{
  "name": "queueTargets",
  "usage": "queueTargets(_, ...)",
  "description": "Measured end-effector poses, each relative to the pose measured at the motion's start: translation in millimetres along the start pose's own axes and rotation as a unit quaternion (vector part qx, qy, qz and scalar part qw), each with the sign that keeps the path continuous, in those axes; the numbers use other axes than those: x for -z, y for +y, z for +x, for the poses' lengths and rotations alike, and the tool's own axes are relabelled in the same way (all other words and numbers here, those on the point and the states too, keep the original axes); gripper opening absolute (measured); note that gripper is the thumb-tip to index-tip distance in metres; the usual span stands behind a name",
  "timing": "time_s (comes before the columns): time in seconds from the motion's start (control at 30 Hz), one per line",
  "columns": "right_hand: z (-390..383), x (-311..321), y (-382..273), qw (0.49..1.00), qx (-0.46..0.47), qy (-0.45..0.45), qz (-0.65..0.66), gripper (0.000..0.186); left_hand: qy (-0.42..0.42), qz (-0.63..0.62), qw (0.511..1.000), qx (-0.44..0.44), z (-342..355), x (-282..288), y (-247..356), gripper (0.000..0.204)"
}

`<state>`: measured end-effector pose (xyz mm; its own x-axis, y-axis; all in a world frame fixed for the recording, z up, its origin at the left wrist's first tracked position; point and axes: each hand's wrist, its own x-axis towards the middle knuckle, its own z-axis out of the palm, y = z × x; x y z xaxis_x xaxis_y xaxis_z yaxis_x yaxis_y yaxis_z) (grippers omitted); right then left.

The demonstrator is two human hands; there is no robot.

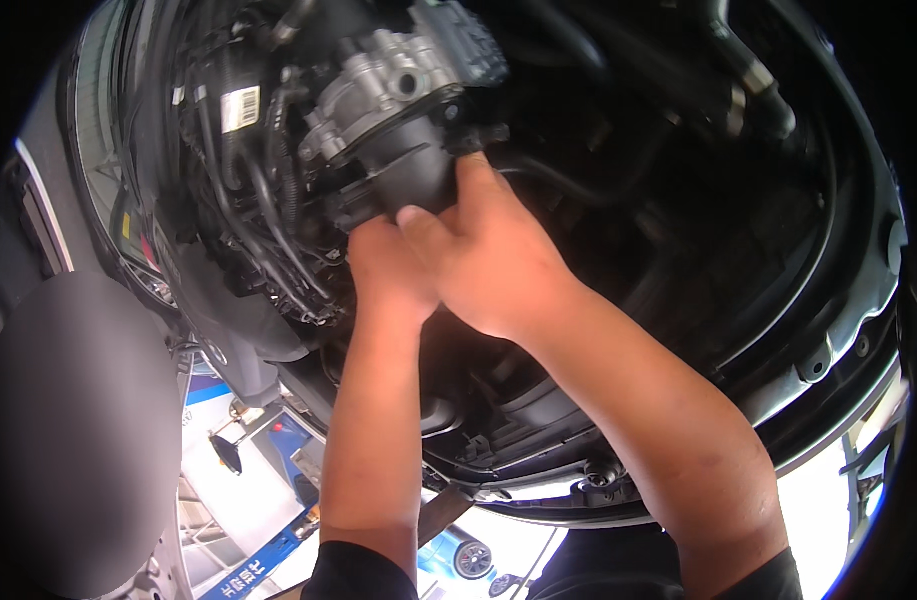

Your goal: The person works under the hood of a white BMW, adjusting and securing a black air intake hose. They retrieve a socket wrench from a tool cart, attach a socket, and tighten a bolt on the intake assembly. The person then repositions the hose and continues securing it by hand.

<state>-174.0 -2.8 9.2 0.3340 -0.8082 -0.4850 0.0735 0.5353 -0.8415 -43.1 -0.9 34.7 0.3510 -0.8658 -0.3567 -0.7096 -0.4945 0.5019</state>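
Both my hands are close together on a black plastic pipe (415, 170) below a grey cast-metal throttle body (383, 85) in an engine bay. My right hand (498, 255) is closed around the pipe's lower right side. Its index finger reaches up to a small black fitting (478, 137), and its thumb lies across toward the left hand. Curled at the pipe's lower left is my left hand (390, 265), closed on it, with most of its fingers hidden behind the pipe and the other hand. A black housing (463, 45) sits on top of the metal body.
Dark hoses and wiring (263, 215) run down the left, beside a white label (240, 109). A metal pipe (753, 75) stands at the upper right. The car's front edge (818, 365) curves around the bay. A blue stand (263, 555) shows beyond the car at lower left.
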Motion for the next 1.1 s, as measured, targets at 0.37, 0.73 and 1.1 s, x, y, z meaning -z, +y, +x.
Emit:
queueTargets(0.37,10.2,-16.6,6.0,0.972,0.109,-0.007,0.209,0.041,-0.025,-0.011,0.997,-0.075,-5.0,19.2,12.1,0.041)
queueTargets(0.73,22.0,-25.9,30.0,0.983,0.081,-0.017,0.162,0.073,0.122,0.117,0.977,-0.131,-30.5,5.0,-38.9,0.081)
queueTargets(1.1,26.3,-37.1,44.4,0.987,0.12,0.033,0.097,0.069,0.144,0.085,0.968,-0.188,-26.7,7.4,-56.1,0.061)
